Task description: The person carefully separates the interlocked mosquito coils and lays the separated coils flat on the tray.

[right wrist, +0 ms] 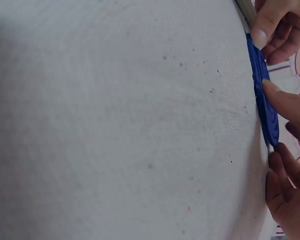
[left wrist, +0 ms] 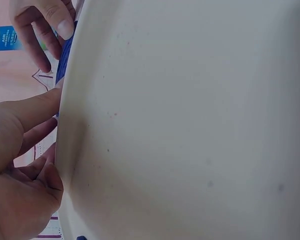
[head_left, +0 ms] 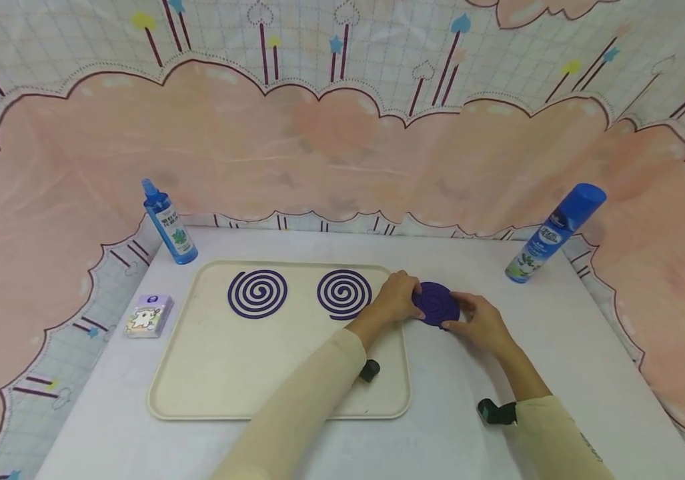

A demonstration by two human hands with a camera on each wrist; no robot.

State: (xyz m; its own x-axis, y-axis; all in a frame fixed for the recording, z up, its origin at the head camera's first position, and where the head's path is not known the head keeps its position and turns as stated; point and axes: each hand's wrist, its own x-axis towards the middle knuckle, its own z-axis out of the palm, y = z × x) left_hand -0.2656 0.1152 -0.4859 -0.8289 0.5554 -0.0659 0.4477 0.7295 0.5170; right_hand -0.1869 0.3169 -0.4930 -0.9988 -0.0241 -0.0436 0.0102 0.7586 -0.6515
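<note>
A dark purple mosquito coil (head_left: 436, 304), tightly wound, lies on the white table just right of the tray. My left hand (head_left: 398, 297) reaches across the tray's right edge and holds the coil's left rim. From the other side my right hand (head_left: 481, 321) holds the coil's right rim between thumb and fingers. In the right wrist view the blue-looking coil (right wrist: 264, 95) shows edge-on between both hands. On the cream tray (head_left: 270, 373) lie two separate open spirals, a left coil (head_left: 257, 293) and a right coil (head_left: 342, 293); my left hand partly covers the right one's edge.
A blue spray bottle (head_left: 171, 230) stands behind the tray's left corner. Beside the tray's left edge lies a small purple box (head_left: 149, 317). At the back right stands a blue air freshener can (head_left: 549, 240). A patterned cloth (head_left: 246, 153) hangs behind the table.
</note>
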